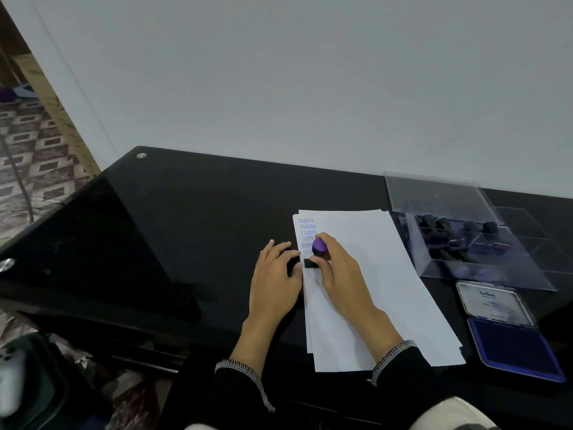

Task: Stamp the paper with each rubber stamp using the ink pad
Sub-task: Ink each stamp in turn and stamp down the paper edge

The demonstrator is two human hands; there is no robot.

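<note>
While the black glass table [186, 212] takes up most of the view, the one stack of white paper [387, 290] lies on its right half with a column of six or so blue SAMPLE prints [307, 232] down its left edge. Right of it sits one clear plastic box [465, 237] holding what looks like four dark-handled stamps, and near that, one open blue ink pad [514, 346]. Left hand [276, 283] lies flat and open at the paper's edge, right hand [341, 277] is wrapped around one purple-topped stamp [319, 248] pressed upright on the paper
</note>
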